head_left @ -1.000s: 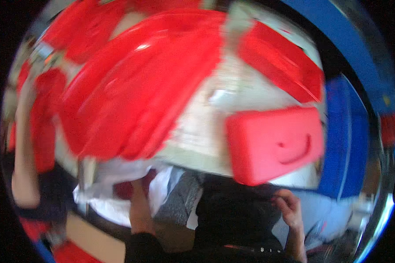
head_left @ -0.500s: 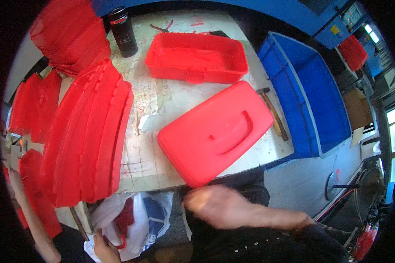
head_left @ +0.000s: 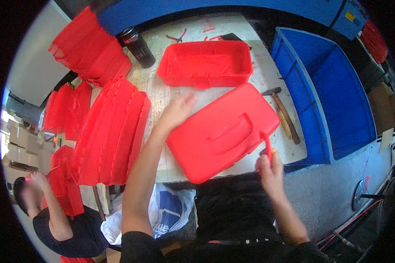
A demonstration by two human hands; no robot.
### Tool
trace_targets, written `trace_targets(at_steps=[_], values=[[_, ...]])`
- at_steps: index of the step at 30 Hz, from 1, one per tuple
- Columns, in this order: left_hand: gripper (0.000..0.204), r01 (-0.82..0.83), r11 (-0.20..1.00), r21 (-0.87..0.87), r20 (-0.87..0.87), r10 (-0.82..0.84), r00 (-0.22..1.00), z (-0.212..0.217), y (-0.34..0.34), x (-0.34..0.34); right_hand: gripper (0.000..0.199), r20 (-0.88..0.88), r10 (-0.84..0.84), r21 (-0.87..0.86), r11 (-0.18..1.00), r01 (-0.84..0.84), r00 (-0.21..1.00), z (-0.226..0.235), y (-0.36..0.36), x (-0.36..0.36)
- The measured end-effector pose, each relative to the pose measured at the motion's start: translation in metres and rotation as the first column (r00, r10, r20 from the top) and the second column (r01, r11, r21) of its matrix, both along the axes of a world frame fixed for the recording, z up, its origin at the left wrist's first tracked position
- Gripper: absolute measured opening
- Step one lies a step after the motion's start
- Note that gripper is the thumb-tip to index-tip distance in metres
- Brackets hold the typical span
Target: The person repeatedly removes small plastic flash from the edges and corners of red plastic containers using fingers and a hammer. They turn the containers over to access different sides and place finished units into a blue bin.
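Here the open left hand (head_left: 178, 111) touches the red plastic lid (head_left: 221, 131), the right hand (head_left: 269, 165) grips a thin red tool (head_left: 267, 144), beside a wooden hammer (head_left: 283, 114) and blue crate (head_left: 333, 96) on the worn pale table (head_left: 162, 94).

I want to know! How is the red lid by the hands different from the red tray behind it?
The lid has a closed top with a moulded handle; the tray is open and hollow. The lid lies askew at the table's near edge; the tray sits squarer, farther back. Both are red plastic rectangles.

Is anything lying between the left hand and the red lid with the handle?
Nothing visible. The left hand hovers over bare table just beside the red lid, at its upper left corner. The red tray sits farther back.
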State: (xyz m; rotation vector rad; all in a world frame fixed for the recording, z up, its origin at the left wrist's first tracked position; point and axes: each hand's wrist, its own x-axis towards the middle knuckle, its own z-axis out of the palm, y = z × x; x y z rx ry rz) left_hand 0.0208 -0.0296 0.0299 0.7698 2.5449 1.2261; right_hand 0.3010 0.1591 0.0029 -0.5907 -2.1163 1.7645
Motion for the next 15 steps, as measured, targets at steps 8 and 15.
trace_targets(at_steps=[8, 15], values=[[0.062, -0.097, 0.995, 0.014, 0.171, 0.093, 0.981, -0.029, -0.066, 0.186, 0.017, -0.156, -0.011, 0.378, 0.923, 0.070, 0.988, -0.021, 0.030, -0.087], [0.035, -0.316, 0.948, 0.049, -0.428, 0.305, 0.851, -0.012, -0.043, 0.064, 0.023, 0.187, 0.369, -0.194, 0.922, -0.334, 0.910, 0.054, 0.003, -0.055]])
